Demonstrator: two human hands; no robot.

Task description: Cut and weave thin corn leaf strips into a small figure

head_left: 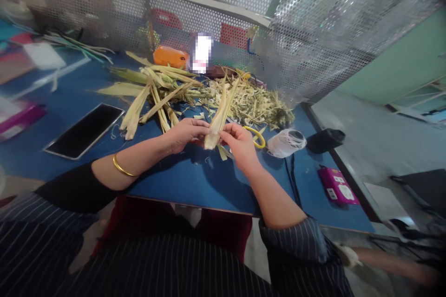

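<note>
A pale, dried corn husk [218,123] is held upright between my two hands, its broad end toward me and its split tips pointing away. My left hand [186,135] pinches its left edge with thumb and fingers. On the other edge, my right hand [240,143] grips it the same way. Beyond my left hand lies a heap of long husks [156,90]. A pile of shredded husk pieces [251,102] spreads behind the held one. Close to my right hand are yellow-handled scissors [258,137], mostly hidden, and a spool of white string [287,143].
On the blue table [167,181] a dark phone-like slab [85,131] lies at left. An orange packet [170,57] and a lit screen [202,52] stand before the perforated metal panel [216,9]. At right are a black cylinder [326,140] and a magenta pack [337,186].
</note>
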